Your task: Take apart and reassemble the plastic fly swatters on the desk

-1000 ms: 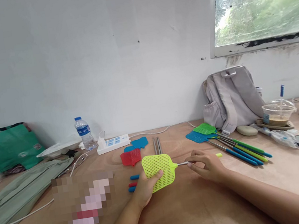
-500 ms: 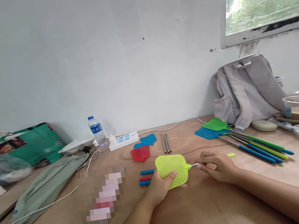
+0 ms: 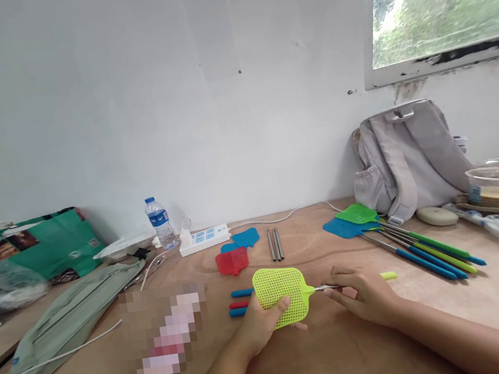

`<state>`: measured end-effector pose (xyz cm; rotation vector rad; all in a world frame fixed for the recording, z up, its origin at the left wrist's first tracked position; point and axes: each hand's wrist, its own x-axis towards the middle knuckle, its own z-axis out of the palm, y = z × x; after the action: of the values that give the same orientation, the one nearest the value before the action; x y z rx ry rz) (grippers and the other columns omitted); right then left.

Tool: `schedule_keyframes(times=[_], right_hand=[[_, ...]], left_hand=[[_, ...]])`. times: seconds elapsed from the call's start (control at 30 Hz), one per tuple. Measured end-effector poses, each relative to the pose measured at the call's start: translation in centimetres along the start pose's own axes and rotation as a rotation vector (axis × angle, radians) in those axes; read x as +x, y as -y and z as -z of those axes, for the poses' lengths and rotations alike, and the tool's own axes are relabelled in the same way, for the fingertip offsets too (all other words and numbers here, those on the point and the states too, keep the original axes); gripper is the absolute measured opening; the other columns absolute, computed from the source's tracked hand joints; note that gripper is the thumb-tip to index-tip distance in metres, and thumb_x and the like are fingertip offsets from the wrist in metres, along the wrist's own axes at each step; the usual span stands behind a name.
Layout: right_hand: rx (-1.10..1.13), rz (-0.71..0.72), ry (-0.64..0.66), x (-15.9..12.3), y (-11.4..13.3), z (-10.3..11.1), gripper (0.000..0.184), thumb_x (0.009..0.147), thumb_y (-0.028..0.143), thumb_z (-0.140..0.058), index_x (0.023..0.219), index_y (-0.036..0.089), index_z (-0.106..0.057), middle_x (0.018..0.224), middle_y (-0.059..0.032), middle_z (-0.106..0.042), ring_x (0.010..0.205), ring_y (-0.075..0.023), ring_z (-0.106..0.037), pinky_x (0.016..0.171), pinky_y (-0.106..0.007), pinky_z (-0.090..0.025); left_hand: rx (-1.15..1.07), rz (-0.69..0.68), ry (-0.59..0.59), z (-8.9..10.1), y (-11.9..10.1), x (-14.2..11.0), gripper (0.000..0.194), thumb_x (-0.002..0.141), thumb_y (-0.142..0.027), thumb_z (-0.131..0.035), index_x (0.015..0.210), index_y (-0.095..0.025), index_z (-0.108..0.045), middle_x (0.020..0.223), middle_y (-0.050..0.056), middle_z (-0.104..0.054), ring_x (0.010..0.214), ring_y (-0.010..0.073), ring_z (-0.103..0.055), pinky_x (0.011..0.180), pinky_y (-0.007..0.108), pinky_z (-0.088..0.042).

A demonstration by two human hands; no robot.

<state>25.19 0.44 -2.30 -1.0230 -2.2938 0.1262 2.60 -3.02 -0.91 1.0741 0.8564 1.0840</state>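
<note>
A yellow-green fly swatter (image 3: 280,292) lies just above the wooden table (image 3: 331,356) in front of me. My left hand (image 3: 260,326) grips its mesh head from below, thumb on top. My right hand (image 3: 365,296) is closed round its thin metal rod, whose yellow grip tip (image 3: 388,275) sticks out to the right. Loose red and blue swatter heads (image 3: 232,260) lie behind, with two bare metal rods (image 3: 275,244) and three short red and blue handle sleeves (image 3: 240,303) beside my left hand.
Several finished swatters (image 3: 398,238) lie at the right before a grey backpack (image 3: 407,157). A power strip (image 3: 203,239), water bottle (image 3: 158,223), green bags (image 3: 46,242) and a cable sit at the left; a plastic cup (image 3: 497,182) at far right.
My hands and the swatter have kept their grip and stayed nearly still; the view swung left, then back a little to the right.
</note>
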Motion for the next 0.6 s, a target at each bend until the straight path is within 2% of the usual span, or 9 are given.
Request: schedule_keyframes(times=[0.1,0.17,0.23,0.3,0.37,0.47,0.53,0.6], right_hand=[[-0.081,0.087,0.051,0.5,-0.5,1.0,0.029,0.086,0.034,-0.038,0.101,0.023,-0.060,0.084,-0.0055,-0.061,0.072,-0.0146,-0.058,0.061,-0.023,-0.041],[-0.127,0.170,0.085,0.7,-1.3,1.6,0.031,0.087,0.027,-0.034,0.112,0.024,-0.053,0.094,-0.0073,-0.059,0.080,-0.0160,-0.057,0.067,-0.026,-0.043],[-0.165,0.214,0.103,0.7,-2.4,1.9,0.034,0.088,0.021,-0.031,0.118,0.024,-0.047,0.100,-0.0077,-0.057,0.085,-0.0165,-0.056,0.071,-0.028,-0.045],[-0.221,0.190,0.064,0.6,-3.8,2.2,0.035,0.088,0.018,-0.028,0.118,0.023,-0.046,0.104,-0.0082,-0.056,0.085,-0.0167,-0.056,0.073,-0.029,-0.046],[-0.309,0.116,-0.051,0.5,-5.5,2.6,0.035,0.088,0.017,-0.028,0.116,0.020,-0.047,0.104,-0.0100,-0.055,0.083,-0.0175,-0.056,0.075,-0.031,-0.046],[-0.445,-0.006,-0.243,0.4,-8.5,3.6,0.034,0.088,0.017,-0.028,0.115,0.019,-0.049,0.101,-0.0117,-0.057,0.083,-0.0197,-0.056,0.077,-0.034,-0.046],[-0.490,-0.104,-0.309,0.2,-10.3,4.4,0.031,0.088,0.020,-0.031,0.112,0.020,-0.051,0.097,-0.0107,-0.058,0.081,-0.0199,-0.057,0.074,-0.034,-0.047],[-0.517,-0.218,-0.344,-0.2,-11.7,4.9,0.027,0.088,0.024,-0.035,0.107,0.020,-0.054,0.093,-0.0094,-0.060,0.078,-0.0192,-0.058,0.070,-0.032,-0.048]], left_hand=[[-0.106,-0.006,-0.006,0.0,0.0,0.3,0.047,0.065,-0.026,-0.068,0.107,-0.014,-0.050,0.102,0.012,-0.059,0.084,0.0288,-0.060,0.062,0.048,-0.052],[-0.193,-0.030,0.034,0.2,-0.3,0.5,0.048,0.068,-0.030,-0.064,0.112,-0.016,-0.048,0.103,0.012,-0.059,0.087,0.0300,-0.059,0.062,0.049,-0.052],[-0.265,-0.103,0.076,0.7,-0.8,0.7,0.046,0.071,-0.038,-0.058,0.111,-0.018,-0.048,0.105,0.011,-0.058,0.088,0.0293,-0.059,0.063,0.047,-0.051],[-0.273,-0.208,0.050,1.4,-1.4,1.0,0.042,0.071,-0.041,-0.055,0.107,-0.019,-0.049,0.104,0.009,-0.057,0.082,0.0254,-0.061,0.064,0.043,-0.051],[-0.201,-0.312,-0.087,2.4,-1.8,1.5,0.036,0.070,-0.036,-0.056,0.101,-0.019,-0.051,0.097,0.005,-0.058,0.071,0.0192,-0.061,0.062,0.037,-0.051],[-0.009,-0.413,-0.366,4.5,-2.0,2.3,0.026,0.068,-0.027,-0.056,0.092,-0.018,-0.053,0.078,-0.001,-0.056,0.055,0.0110,-0.054,0.052,0.026,-0.045],[0.189,-0.438,-0.514,6.0,-2.0,2.8,0.021,0.068,-0.026,-0.053,0.087,-0.017,-0.055,0.062,-0.004,-0.050,0.048,0.0087,-0.047,0.046,0.022,-0.038],[0.422,-0.451,-0.614,7.1,-1.9,3.1,0.019,0.069,-0.027,-0.050,0.083,-0.018,-0.058,0.057,-0.004,-0.048,0.050,0.0098,-0.045,0.048,0.022,-0.036]])
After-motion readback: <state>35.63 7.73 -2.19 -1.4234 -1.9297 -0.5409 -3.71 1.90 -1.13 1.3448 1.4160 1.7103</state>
